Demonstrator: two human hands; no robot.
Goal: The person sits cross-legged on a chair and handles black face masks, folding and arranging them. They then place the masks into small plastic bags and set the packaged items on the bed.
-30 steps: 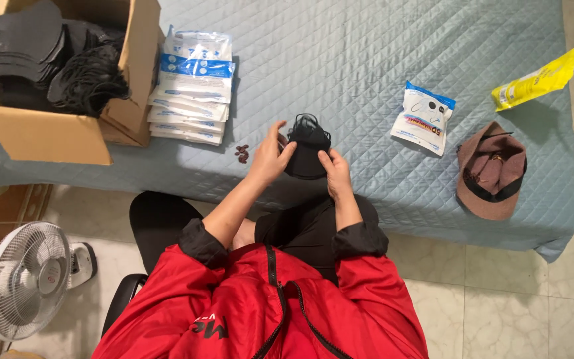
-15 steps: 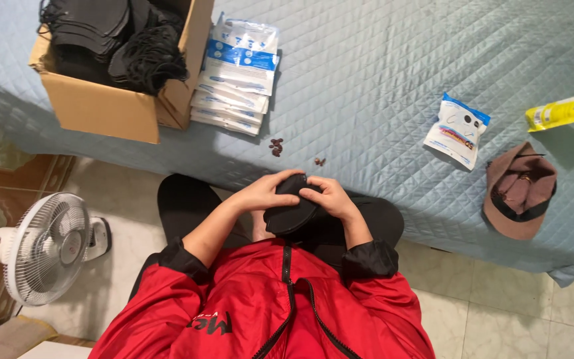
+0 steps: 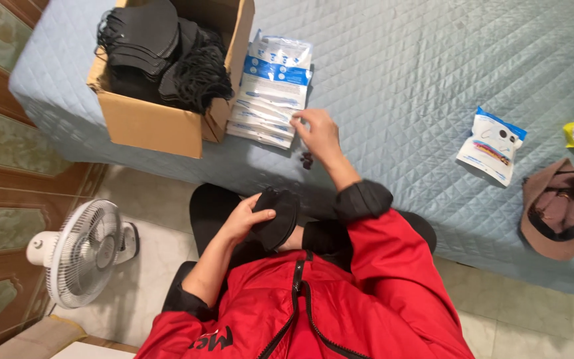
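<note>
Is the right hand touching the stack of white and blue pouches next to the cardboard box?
Touching. The head view shows the right hand with fingertips on the near edge of the stack of pouches, no gap between them.

Black masks (image 3: 275, 218), blue-and-white packets (image 3: 270, 90), pale blue quilted cover (image 3: 400, 73), red jacket (image 3: 340, 299).

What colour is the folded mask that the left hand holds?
Black: the folded fabric mask in the left hand shows best in the head view.

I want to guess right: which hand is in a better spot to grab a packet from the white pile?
Probably the right hand: its fingertips are at the edge of the stack of white packets. The left hand is down in the lap, holding black masks.
</note>
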